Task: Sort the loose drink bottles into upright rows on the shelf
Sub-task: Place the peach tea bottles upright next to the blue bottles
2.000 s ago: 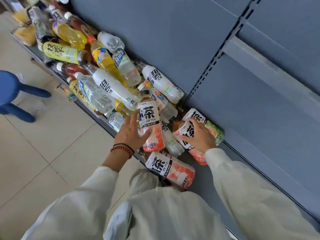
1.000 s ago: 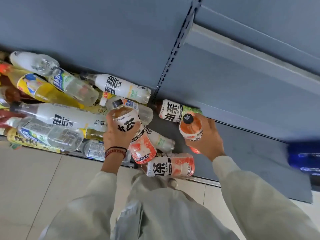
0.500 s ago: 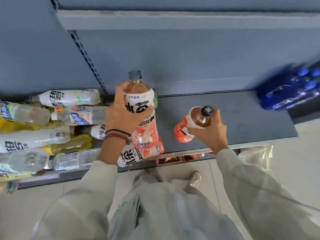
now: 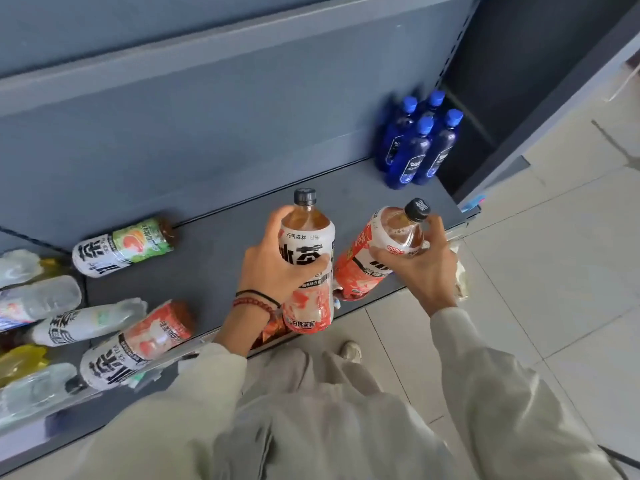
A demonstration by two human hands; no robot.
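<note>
Hands: left hand (image 4: 277, 268) wraps the label of a tall plastic tea bottle with white-and-pink wrap and grey cap (image 4: 306, 271). The right hand (image 4: 426, 268) grips the shoulder of a matching pink-wrapped tea bottle with black cap (image 4: 367, 265). Both are grasping, neither released.
Position: the left bottle is near upright and the right one is tilted, cap leaning right. Both are over the front of the grey metal shelf (image 4: 225, 244); whether their bases touch it I cannot tell.
Set-down: probably best to straighten the tilted bottle first, plant both bases flat side by side, and let go only once they are steady.
Blue group: four dark blue plastic bottles (image 4: 419, 143) stand upright at the shelf's right end, well apart from the hands. They give a line to match.
Loose pile: a green-labelled tea bottle (image 4: 124, 245) lies near the back panel. A pink-labelled tea bottle (image 4: 138, 344) lies at the front lip. Clear and yellow bottles (image 4: 38, 299) are heaped at left.
Hazard: the bottle at the lip looks liable to roll off, so keep elbows away from it.
</note>
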